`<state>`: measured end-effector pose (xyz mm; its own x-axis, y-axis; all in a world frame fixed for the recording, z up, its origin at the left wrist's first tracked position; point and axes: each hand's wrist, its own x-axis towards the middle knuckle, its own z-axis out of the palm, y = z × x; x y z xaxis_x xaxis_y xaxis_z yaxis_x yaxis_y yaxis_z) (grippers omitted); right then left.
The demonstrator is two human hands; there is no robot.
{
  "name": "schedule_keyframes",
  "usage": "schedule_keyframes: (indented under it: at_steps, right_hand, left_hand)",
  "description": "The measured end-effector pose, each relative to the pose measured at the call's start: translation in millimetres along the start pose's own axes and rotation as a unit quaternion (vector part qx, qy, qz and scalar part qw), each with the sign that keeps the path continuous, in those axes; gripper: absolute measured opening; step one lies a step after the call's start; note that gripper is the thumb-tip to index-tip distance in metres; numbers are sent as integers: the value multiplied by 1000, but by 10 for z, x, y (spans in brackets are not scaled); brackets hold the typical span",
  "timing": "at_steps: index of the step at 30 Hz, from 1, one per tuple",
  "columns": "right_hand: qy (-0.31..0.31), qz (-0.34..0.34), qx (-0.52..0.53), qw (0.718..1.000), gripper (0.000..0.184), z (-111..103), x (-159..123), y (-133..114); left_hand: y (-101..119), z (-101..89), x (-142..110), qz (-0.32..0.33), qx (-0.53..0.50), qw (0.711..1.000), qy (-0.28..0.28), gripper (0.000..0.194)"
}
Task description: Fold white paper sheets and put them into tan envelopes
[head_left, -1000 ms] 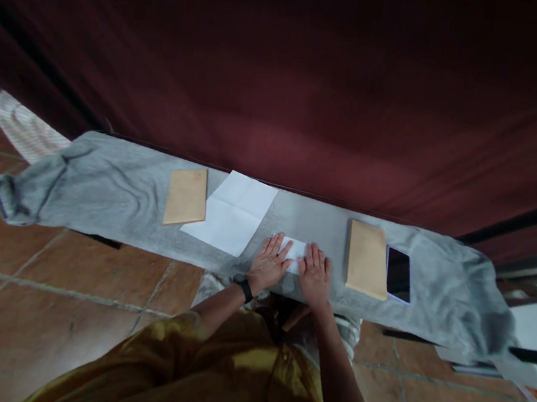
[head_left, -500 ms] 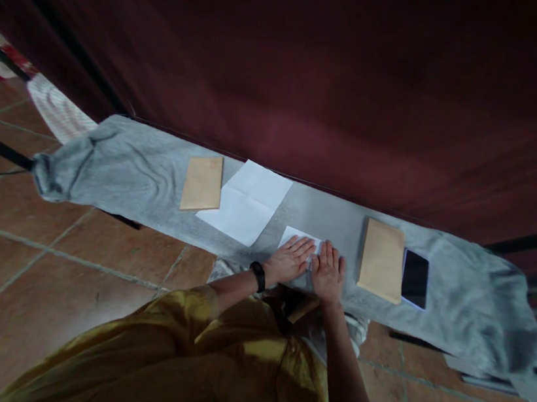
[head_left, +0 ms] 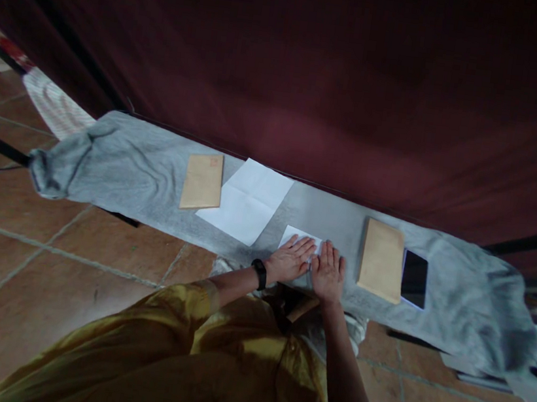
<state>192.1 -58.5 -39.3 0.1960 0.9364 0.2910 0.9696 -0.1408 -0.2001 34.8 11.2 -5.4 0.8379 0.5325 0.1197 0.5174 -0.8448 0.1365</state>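
A small white folded paper (head_left: 290,233) lies at the near edge of the cloth-covered surface, mostly hidden under my hands. My left hand (head_left: 291,259) rests flat on it, fingers stretched out toward the upper right. Beside it my right hand (head_left: 328,271) lies palm down on the paper's right part, its fingers straight and pointing away from me. Neither hand grips anything. Farther left is a larger white sheet (head_left: 248,202) with crease lines across it, spread flat.
A brown envelope (head_left: 202,182) overlaps the large sheet's left edge. To the right lie a thicker stack of brown envelopes (head_left: 382,261) and a dark-screened phone (head_left: 414,278). Grey cloth (head_left: 129,169) covers the narrow surface. A dark red curtain (head_left: 284,84) hangs behind it.
Both hands stay flat on the small paper with barely any movement. The view has shifted very slightly.
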Motion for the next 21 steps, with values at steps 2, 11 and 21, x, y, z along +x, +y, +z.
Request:
schedule_keyframes:
  at_steps: [2, 11, 21]
  right_hand:
    - [2, -1, 3, 1000, 56, -1, 0, -2]
    - [0, 8, 1, 1000, 56, 6, 13, -4]
    - [20, 37, -14, 999, 54, -8, -34, -10]
  left_hand:
    - [-10, 7, -6, -2, -5, 1000, 2, 54]
    - [-111, 119, -38, -85, -1, 995, 48, 62]
    - [-227, 92, -134, -186, 20, 981, 54, 64]
